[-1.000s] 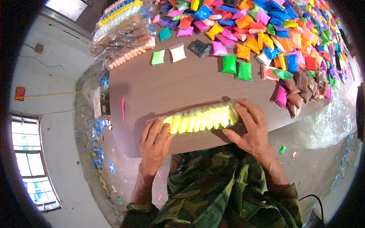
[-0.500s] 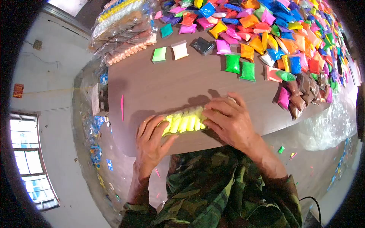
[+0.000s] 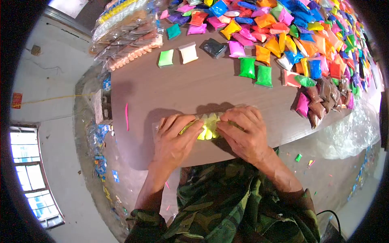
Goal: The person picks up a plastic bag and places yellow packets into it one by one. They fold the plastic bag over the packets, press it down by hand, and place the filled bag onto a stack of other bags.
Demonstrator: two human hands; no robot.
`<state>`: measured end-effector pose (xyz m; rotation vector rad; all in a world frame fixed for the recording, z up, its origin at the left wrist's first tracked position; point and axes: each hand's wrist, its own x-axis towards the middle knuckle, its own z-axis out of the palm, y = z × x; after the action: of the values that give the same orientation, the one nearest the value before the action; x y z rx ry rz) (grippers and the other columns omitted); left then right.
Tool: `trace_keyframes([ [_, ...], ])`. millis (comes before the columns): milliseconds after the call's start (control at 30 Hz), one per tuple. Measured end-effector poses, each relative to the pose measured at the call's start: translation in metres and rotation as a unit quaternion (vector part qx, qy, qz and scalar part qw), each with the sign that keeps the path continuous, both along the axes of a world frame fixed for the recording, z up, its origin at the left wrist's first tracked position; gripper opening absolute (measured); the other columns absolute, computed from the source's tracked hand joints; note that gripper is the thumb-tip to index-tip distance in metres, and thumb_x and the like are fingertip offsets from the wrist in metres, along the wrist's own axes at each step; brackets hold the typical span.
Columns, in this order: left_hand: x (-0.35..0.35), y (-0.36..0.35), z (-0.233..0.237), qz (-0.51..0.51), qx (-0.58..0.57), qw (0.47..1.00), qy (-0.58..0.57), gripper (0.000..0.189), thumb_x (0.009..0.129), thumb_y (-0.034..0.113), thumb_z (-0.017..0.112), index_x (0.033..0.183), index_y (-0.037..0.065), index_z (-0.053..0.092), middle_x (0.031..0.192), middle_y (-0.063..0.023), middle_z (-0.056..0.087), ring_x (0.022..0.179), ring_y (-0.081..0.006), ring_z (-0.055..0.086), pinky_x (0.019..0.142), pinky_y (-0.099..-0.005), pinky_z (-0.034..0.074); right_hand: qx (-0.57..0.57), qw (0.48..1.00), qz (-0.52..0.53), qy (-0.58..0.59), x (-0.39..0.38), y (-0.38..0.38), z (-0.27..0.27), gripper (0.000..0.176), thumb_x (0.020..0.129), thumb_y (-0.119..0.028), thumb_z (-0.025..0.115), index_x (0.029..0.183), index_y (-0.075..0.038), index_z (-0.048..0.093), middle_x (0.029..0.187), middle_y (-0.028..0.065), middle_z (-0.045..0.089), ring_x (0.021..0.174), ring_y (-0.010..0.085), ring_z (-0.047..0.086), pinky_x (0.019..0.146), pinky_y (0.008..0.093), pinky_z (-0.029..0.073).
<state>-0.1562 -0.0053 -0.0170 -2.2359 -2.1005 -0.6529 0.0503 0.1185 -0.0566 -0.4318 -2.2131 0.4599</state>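
Note:
A clear plastic pack of bright yellow, clay-like sticks [image 3: 208, 131] is held just above the near edge of the table, between my two hands. My left hand [image 3: 175, 139] is closed on its left end, fingers bent over the top, and a bit of clear film shows beyond the knuckles. On the right end, my right hand [image 3: 245, 131] is closed with thumb and fingers gripping the wrapping. My fingers hide both ends of the pack; only the middle sticks show.
A large heap of colourful small packets [image 3: 279, 28] covers the table's far right. Stacked clear packs of sticks [image 3: 129, 38] stand at the far left. Between them lie a light green packet [image 3: 165, 58] and a black packet [image 3: 214, 48]. A pink strip [image 3: 127, 117] lies at left.
My left hand has moved right and inward over the pack, covering more of the yellow sticks. My right hand stays near its end with the fingers slightly shifted.

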Motion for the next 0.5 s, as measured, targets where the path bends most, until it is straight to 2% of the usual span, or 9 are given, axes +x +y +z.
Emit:
trace_keyframes([
  [133, 0.000, -0.002, -0.010, -0.009, 0.055, 0.998, 0.030, 0.028, 0.081, 0.009, 0.084, 0.108, 0.011, 0.078, 0.108, -0.0063, 0.070, 0.099, -0.0293, 0.064, 0.085, -0.0430, 0.054, -0.005, 0.999, -0.012, 0.029, -0.001, -0.003, -0.007, 0.031, 0.066, -0.006, 0.089, 0.094, -0.010, 0.077, 0.103, 0.0025, 0.067, 0.100, 0.0269, 0.067, 0.085, 0.0444, 0.050],
  [233, 0.002, -0.004, -0.017, 0.004, 0.084, 0.996, 0.024, 0.027, 0.079, 0.008, 0.085, 0.105, 0.011, 0.078, 0.103, -0.0064, 0.068, 0.095, -0.0289, 0.064, 0.082, -0.0420, 0.054, 0.003, 0.999, -0.044, 0.026, -0.001, -0.007, -0.008, 0.023, 0.070, -0.011, 0.082, 0.092, -0.014, 0.077, 0.099, 0.0019, 0.064, 0.099, 0.0267, 0.065, 0.087, 0.0459, 0.049],
  [500, 0.007, 0.010, -0.008, 0.071, 0.040, 0.992, -0.092, 0.022, 0.077, 0.009, 0.087, 0.096, 0.010, 0.076, 0.096, -0.0070, 0.068, 0.092, -0.0299, 0.065, 0.079, -0.0421, 0.054, -0.131, 0.989, -0.055, -0.045, -0.008, -0.001, 0.016, 0.033, 0.069, -0.012, 0.087, 0.100, -0.014, 0.077, 0.107, 0.0049, 0.064, 0.103, 0.0299, 0.063, 0.087, 0.0457, 0.047],
])
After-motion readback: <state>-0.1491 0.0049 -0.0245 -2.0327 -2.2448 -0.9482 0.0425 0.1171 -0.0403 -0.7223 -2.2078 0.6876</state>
